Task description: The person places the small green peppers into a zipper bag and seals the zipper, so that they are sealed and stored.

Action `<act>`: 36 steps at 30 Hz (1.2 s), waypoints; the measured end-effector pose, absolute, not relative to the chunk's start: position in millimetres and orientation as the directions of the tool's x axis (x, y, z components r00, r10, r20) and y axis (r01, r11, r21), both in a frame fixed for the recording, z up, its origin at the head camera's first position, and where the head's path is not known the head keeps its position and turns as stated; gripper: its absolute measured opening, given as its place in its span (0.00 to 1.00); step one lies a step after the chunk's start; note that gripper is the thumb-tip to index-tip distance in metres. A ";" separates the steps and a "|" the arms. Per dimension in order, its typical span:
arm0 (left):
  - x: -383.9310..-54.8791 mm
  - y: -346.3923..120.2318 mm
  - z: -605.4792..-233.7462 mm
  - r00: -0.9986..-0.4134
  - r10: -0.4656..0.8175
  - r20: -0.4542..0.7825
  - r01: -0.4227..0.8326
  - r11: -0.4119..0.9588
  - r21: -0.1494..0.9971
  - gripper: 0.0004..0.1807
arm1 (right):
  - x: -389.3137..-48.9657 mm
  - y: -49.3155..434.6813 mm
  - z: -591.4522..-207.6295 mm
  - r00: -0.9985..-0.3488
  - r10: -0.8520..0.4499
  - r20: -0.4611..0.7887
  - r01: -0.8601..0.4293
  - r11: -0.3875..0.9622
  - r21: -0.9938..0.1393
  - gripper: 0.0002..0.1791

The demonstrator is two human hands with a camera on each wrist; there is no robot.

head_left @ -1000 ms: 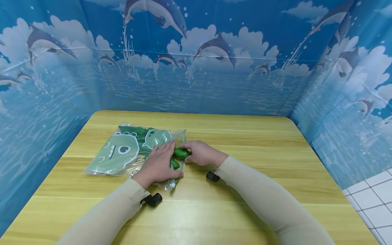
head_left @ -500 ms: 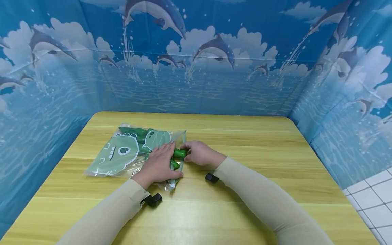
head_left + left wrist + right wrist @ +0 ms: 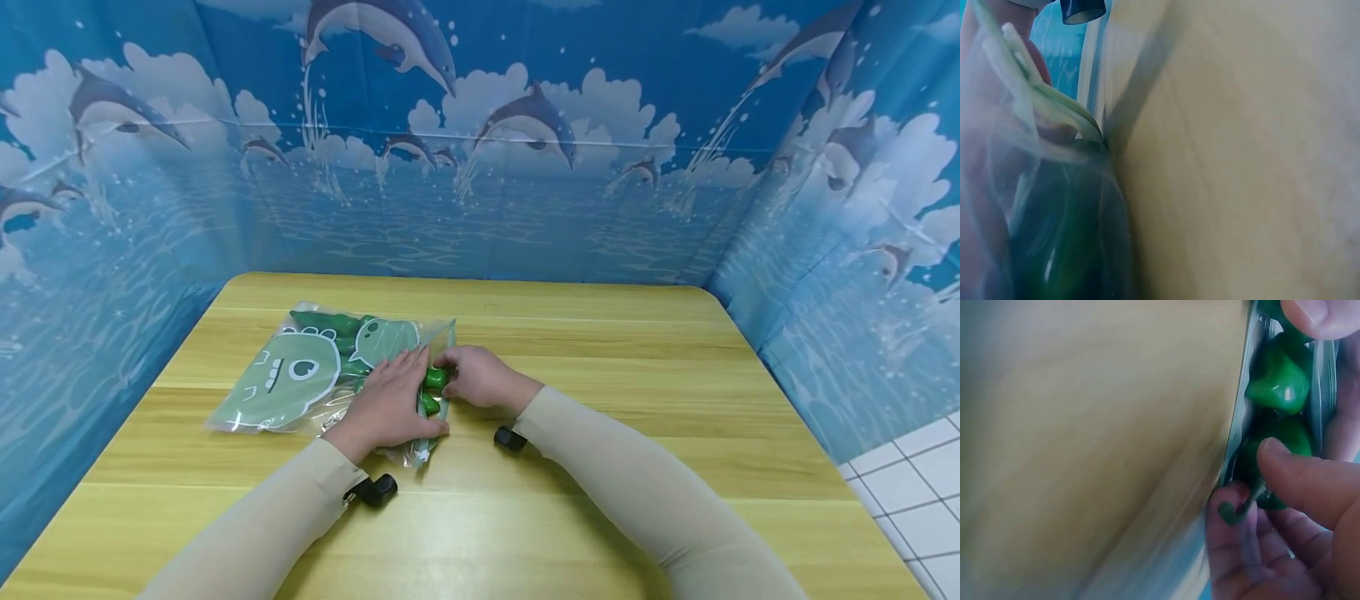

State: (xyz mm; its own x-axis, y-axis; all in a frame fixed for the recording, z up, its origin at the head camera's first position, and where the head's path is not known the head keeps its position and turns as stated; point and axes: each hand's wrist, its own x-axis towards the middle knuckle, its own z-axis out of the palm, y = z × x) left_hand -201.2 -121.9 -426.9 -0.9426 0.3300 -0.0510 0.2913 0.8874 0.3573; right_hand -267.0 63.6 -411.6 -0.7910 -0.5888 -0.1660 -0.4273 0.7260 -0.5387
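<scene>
A clear zip bag [image 3: 294, 379] printed with green cartoon monsters lies flat on the table, its mouth facing right. Several green peppers [image 3: 330, 320] show through the plastic. My left hand [image 3: 384, 407] rests spread across the bag near the mouth, fingers extended. At the opening, my right hand [image 3: 480, 379] pinches a green pepper [image 3: 1288, 432] near its curled stem [image 3: 1235, 512], thumb on one side and fingers on the other. Beside it another pepper [image 3: 1280, 381] sits within the mouth. In the left wrist view, blurred plastic covers a dark green pepper [image 3: 1057, 244].
The wooden table [image 3: 600, 333] extends to the right of the bag and in front of it. A blue dolphin-print curtain [image 3: 487, 208] stands along the back and sides. White floor tiles [image 3: 922, 483] show at the lower right.
My right hand has moved slightly left, pushing the pepper deeper into the bag's mouth, so less of it sticks out. My left hand has stayed in place.
</scene>
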 end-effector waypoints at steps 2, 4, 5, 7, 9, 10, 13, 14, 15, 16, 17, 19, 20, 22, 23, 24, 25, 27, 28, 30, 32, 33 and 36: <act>-201.1 -122.1 -427.0 -0.942 0.331 -0.056 0.290 0.889 0.355 0.71 | -267.6 64.8 -411.1 -0.803 -0.567 -0.184 -0.402 0.742 -0.536 0.25; -201.0 -122.5 -427.2 -0.942 0.331 -0.060 0.290 0.889 0.355 0.71 | -268.3 65.8 -411.4 -0.818 -0.540 -0.198 -0.373 0.761 -0.530 0.23; -201.0 -122.8 -427.3 -0.942 0.331 -0.061 0.289 0.889 0.356 0.71 | -268.7 66.0 -411.8 -0.823 -0.531 -0.203 -0.368 0.769 -0.522 0.22; -201.1 -123.1 -427.4 -0.942 0.330 -0.064 0.288 0.890 0.354 0.71 | -269.3 65.5 -412.9 -0.826 -0.525 -0.206 -0.365 0.776 -0.514 0.19; -201.3 -123.4 -427.5 -0.942 0.330 -0.063 0.288 0.889 0.357 0.71 | -269.6 64.4 -413.9 -0.824 -0.529 -0.200 -0.376 0.777 -0.505 0.17; -201.4 -123.5 -427.6 -0.942 0.330 -0.064 0.287 0.889 0.358 0.71 | -269.6 63.3 -414.1 -0.822 -0.534 -0.197 -0.383 0.775 -0.502 0.17; -201.9 -123.5 -427.9 -0.941 0.332 -0.063 0.289 0.887 0.359 0.71 | -269.7 60.2 -415.2 -0.822 -0.537 -0.190 -0.387 0.771 -0.505 0.16; -202.1 -123.5 -428.0 -0.941 0.332 -0.063 0.289 0.887 0.359 0.71 | -269.7 59.3 -415.5 -0.822 -0.537 -0.187 -0.386 0.769 -0.510 0.16; -202.2 -123.3 -428.0 -0.941 0.333 -0.063 0.290 0.887 0.359 0.71 | -269.8 58.4 -416.0 -0.823 -0.538 -0.185 -0.384 0.765 -0.517 0.17; -202.4 -123.2 -428.0 -0.941 0.333 -0.062 0.290 0.887 0.359 0.71 | -269.9 57.6 -416.6 -0.822 -0.540 -0.183 -0.382 0.760 -0.526 0.17; -202.5 -123.1 -427.9 -0.941 0.333 -0.062 0.290 0.887 0.359 0.71 | -269.9 57.1 -417.1 -0.820 -0.543 -0.181 -0.380 0.754 -0.536 0.17; -202.7 -123.0 -427.8 -0.941 0.333 -0.061 0.290 0.887 0.359 0.72 | -270.4 57.1 -418.2 -0.816 -0.550 -0.179 -0.378 0.741 -0.555 0.17; -202.7 -122.9 -427.7 -0.941 0.333 -0.060 0.291 0.887 0.359 0.72 | -270.5 57.4 -418.2 -0.813 -0.554 -0.179 -0.377 0.735 -0.563 0.17; -202.7 -122.8 -427.5 -0.941 0.334 -0.057 0.293 0.887 0.358 0.72 | -270.3 58.8 -417.4 -0.811 -0.555 -0.185 -0.376 0.737 -0.562 0.17; -202.7 -122.8 -427.4 -0.941 0.334 -0.056 0.293 0.887 0.356 0.72 | -270.1 59.7 -416.6 -0.812 -0.554 -0.186 -0.379 0.741 -0.554 0.15; -202.7 -122.8 -427.4 -0.941 0.334 -0.056 0.294 0.888 0.353 0.72 | -270.0 60.6 -416.0 -0.812 -0.552 -0.188 -0.385 0.750 -0.538 0.14; -202.7 -122.8 -427.4 -0.941 0.333 -0.055 0.294 0.889 0.351 0.72 | -269.5 61.5 -415.0 -0.812 -0.551 -0.192 -0.393 0.760 -0.518 0.12; -202.7 -122.7 -427.3 -0.941 0.333 -0.053 0.295 0.889 0.350 0.72 | -269.0 62.8 -414.2 -0.811 -0.552 -0.196 -0.414 0.777 -0.474 0.09; -202.6 -122.6 -427.2 -0.941 0.333 -0.053 0.295 0.889 0.350 0.72 | -269.0 63.2 -414.2 -0.808 -0.557 -0.193 -0.430 0.781 -0.453 0.07; -202.5 -122.7 -426.8 -0.942 0.332 -0.056 0.292 0.889 0.352 0.71 | -268.9 63.2 -414.6 -0.799 -0.570 -0.190 -0.458 0.782 -0.422 0.04; -202.2 -122.8 -426.2 -0.942 0.331 -0.058 0.290 0.888 0.356 0.71 | -268.9 62.5 -415.6 -0.792 -0.582 -0.183 -0.475 0.777 -0.413 0.03; -202.0 -122.8 -425.9 -0.942 0.331 -0.061 0.289 0.888 0.358 0.71 | -268.9 62.0 -416.0 -0.790 -0.586 -0.180 -0.481 0.775 -0.409 0.03; -201.7 -123.0 -425.0 -0.941 0.331 -0.066 0.286 0.886 0.365 0.71 | -268.5 59.9 -416.9 -0.788 -0.589 -0.176 -0.484 0.771 -0.413 0.04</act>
